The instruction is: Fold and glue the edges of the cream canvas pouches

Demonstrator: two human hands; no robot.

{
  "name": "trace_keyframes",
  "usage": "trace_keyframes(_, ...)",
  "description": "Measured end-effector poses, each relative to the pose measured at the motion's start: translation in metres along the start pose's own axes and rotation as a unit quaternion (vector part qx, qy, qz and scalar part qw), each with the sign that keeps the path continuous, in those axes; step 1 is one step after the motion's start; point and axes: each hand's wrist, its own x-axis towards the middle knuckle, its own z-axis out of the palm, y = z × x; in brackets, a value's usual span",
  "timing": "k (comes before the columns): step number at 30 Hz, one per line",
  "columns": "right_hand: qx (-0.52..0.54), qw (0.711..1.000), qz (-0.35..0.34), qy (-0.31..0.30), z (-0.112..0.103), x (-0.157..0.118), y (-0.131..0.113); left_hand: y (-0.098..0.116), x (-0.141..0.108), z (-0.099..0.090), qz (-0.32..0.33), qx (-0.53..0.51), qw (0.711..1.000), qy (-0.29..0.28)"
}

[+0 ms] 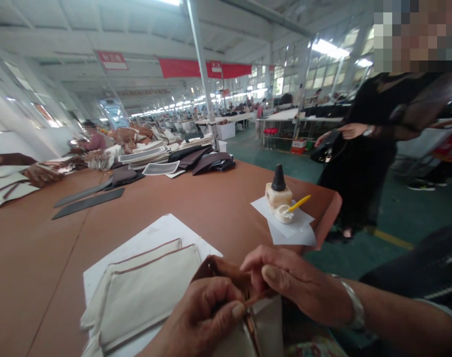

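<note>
My left hand (199,317) and my right hand (296,282) pinch a folded brown leather edge (226,271) between fingers and thumbs. That edge is joined to a cream panel (266,329) hanging below my hands, partly hidden by them. A metal bangle (354,305) circles my right wrist. To the left, cream panels with brown trim (147,292) lie on a white sheet (151,243) on the brown table (43,258). Further off stand a black cone-tipped bottle (278,178) on a pale block (278,197) and a small white cup (283,214) holding a yellow spatula (298,202).
A person in black (360,173) stands beyond the table's right corner, holding a black handbag (325,147). Stacks of dark and pale panels (177,158) lie further along the table. Another person (94,141) sits at its far left. Long factory rows stretch behind.
</note>
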Motion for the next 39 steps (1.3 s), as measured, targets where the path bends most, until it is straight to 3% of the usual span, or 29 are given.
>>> trace_keyframes(2,-0.006,0.998,0.05,-0.047,-0.01,0.006,-0.004,0.004,0.0,0.0,0.01,0.022,1.0,0.007)
trace_keyframes(4,-0.011,0.993,0.045,-0.11,-0.016,0.013,-0.006,0.009,0.0,0.001,0.027,0.033,0.999,0.005)
trace_keyframes(6,-0.002,0.991,0.02,-0.135,-0.016,0.018,-0.005,0.012,0.001,0.003,0.049,0.029,0.998,0.002)
trace_keyframes(12,0.007,0.996,-0.057,-0.067,0.003,0.014,0.008,0.001,0.002,0.008,0.066,-0.083,0.994,0.002)
trace_keyframes(18,0.196,0.972,0.059,-0.119,-0.003,0.013,0.007,-0.012,-0.001,-0.007,0.035,-0.097,0.995,-0.013)
trace_keyframes(25,0.197,0.968,0.068,-0.139,-0.005,0.019,-0.004,0.002,-0.007,-0.017,0.004,-0.096,0.995,-0.012)
trace_keyframes(29,0.18,0.974,0.067,-0.116,-0.005,0.02,-0.001,0.004,-0.004,-0.014,0.037,-0.119,0.992,-0.036)
trace_keyframes(34,0.122,0.984,0.107,-0.069,-0.005,0.016,0.001,0.001,0.003,-0.005,-0.01,-0.132,0.991,-0.008)
trace_keyframes(39,0.213,0.955,0.205,-0.013,-0.003,0.015,0.008,-0.01,0.011,0.0,-0.03,-0.196,0.98,0.004)
